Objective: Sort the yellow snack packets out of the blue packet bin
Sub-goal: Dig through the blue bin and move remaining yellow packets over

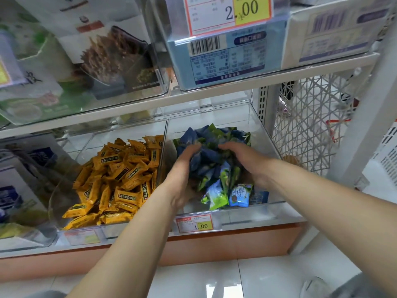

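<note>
A clear plastic bin (264,134) on the lower shelf holds a heap of blue and green snack packets (211,160). Both my hands are inside it. My left hand (182,175) presses against the left side of the heap with fingers reaching up and over it. My right hand (245,158) lies on the right side of the heap, fingers bent over the packets. The heap is bunched between the two hands. No yellow packet shows in this bin. The clear bin (120,130) to the left is full of yellow snack packets (116,179).
A price tag (194,223) hangs on the blue bin's front. The shelf above (193,93) carries clear bins with boxed goods close over the bins. A white lattice side panel (305,125) stands at the right. More boxes sit at far left.
</note>
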The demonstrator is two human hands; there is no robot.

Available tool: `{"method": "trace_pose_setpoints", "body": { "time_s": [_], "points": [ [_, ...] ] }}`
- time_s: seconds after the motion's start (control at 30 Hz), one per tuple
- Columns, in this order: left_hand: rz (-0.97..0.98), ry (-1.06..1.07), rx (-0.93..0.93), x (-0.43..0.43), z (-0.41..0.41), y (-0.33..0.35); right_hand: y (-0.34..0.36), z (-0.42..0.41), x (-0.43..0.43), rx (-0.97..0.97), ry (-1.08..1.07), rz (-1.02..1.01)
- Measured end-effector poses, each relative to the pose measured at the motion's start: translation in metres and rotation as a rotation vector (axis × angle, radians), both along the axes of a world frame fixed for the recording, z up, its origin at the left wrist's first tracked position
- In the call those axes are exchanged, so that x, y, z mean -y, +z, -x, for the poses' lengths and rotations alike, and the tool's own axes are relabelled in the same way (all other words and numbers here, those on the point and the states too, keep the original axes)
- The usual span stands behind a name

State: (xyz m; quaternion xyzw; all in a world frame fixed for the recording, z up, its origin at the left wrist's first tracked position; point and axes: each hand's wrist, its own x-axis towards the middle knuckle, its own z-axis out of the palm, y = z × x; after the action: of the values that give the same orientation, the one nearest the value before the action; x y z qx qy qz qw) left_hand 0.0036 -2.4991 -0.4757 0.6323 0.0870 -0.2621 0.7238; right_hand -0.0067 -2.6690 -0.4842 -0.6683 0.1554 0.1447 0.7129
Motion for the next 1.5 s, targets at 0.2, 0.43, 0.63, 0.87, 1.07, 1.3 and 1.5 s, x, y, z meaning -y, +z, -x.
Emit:
{"method": "trace_pose_setpoints", "body": {
  "time_s": [0.2, 0.43, 0.63, 0.87, 1.07, 1.3, 1.5],
  "points": [
    [0.121, 0.086, 0.033, 0.005, -0.02, 0.025, 0.023, -0.012, 0.01, 0.108, -0.089, -0.139],
    [-0.046, 0.11, 0.126, 0.009, -0.025, 0.037, 0.043, -0.011, 0.019, 0.083, -0.05, -0.012],
    [-0.523, -0.314, 0.335, -0.005, -0.016, 0.05, 0.039, -0.014, 0.02, 0.399, 0.002, 0.483],
    [-1.149, -0.183, 0.774, 0.002, -0.024, 0.033, 0.006, -0.022, 0.009, 0.152, 0.413, 1.086],
    [-0.933, -0.173, 0.583, 0.02, -0.066, 0.0, 0.014, -0.015, -0.003, 0.086, 0.671, 1.085],
    [-1.074, -0.51, 0.652, 0.018, -0.034, -0.011, 0.043, -0.036, 0.022, 0.378, 0.162, 0.948],
    [-1.208, -0.587, 0.936, 0.001, 0.03, -0.011, 0.033, -0.074, 0.003, 0.222, 0.677, 1.014]
  ]
}}
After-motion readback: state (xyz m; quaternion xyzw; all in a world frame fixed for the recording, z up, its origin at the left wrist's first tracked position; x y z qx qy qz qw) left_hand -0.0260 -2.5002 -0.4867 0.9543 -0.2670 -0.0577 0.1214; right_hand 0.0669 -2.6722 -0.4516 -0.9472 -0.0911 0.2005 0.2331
